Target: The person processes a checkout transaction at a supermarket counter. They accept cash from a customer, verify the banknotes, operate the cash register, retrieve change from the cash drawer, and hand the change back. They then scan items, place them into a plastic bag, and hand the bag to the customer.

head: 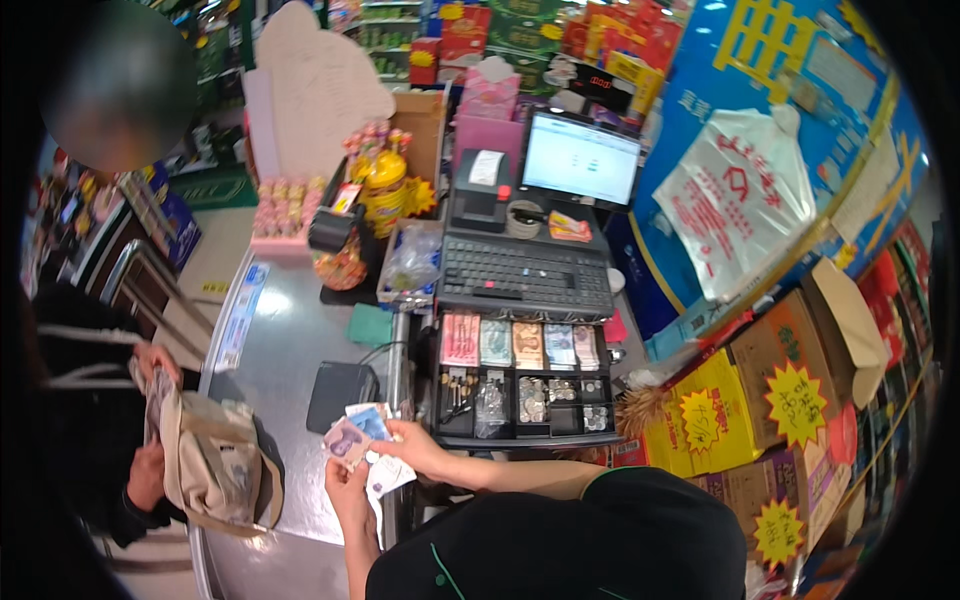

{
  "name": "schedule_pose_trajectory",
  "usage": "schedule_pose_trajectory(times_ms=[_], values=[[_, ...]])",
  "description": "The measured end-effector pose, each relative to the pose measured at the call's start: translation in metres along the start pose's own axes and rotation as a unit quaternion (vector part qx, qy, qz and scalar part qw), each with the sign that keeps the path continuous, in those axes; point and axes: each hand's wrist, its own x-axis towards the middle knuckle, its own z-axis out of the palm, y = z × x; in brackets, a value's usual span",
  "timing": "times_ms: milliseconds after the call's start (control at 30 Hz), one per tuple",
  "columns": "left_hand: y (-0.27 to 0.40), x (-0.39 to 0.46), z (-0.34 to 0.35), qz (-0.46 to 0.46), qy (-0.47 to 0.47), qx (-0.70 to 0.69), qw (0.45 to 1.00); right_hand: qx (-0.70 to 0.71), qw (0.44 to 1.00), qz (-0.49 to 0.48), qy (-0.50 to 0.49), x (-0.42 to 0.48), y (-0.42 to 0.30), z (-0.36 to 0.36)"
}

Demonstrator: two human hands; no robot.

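Observation:
Banknotes (347,441), among them a purplish one and a blue one, are fanned out between my two hands over the metal counter (300,487). My left hand (349,487) grips their lower left side. From the right, my right hand (409,448) pinches them. A white printed slip (390,477) hangs below the notes; which hand holds it I cannot tell. To the right, the cash drawer (496,433) stands pulled out, with sorted banknotes (527,343) at the back and coins (533,399) in its front compartments.
Across the counter a person holds a beige cloth bag (214,461) by its top. Near my hands lies a black pad (341,396). Behind the drawer are a keyboard (517,270), a receipt printer (480,191) and a monitor (581,159). Cardboard boxes (780,360) stand at the right.

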Motion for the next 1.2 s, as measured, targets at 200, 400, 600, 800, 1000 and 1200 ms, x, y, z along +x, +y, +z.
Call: schedule_pose_trajectory(times_ms=[200,400,600,800,1000,1200], values=[[-0.002,0.007,0.008,0.005,0.006,0.005,1.000,0.044,0.999,0.017,-0.002,-0.003,0.001,-0.003],[-0.003,0.005,0.005,0.010,0.077,0.031,0.997,0.060,0.998,0.025,0.023,-0.002,0.002,0.007],[0.016,-0.005,0.014,0.003,0.055,-0.160,0.986,0.093,0.995,0.030,-0.007,-0.002,-0.026,0.030],[0.036,-0.016,0.001,0.078,0.066,-0.123,0.987,0.104,0.992,0.022,-0.074,0.003,-0.029,0.058],[0.044,-0.017,-0.028,0.052,0.113,-0.112,0.986,0.070,0.991,0.046,-0.108,0.002,-0.031,0.083],[0.054,-0.024,-0.041,0.084,0.167,-0.133,0.973,0.002,0.990,0.036,-0.137,0.004,-0.023,0.107]])
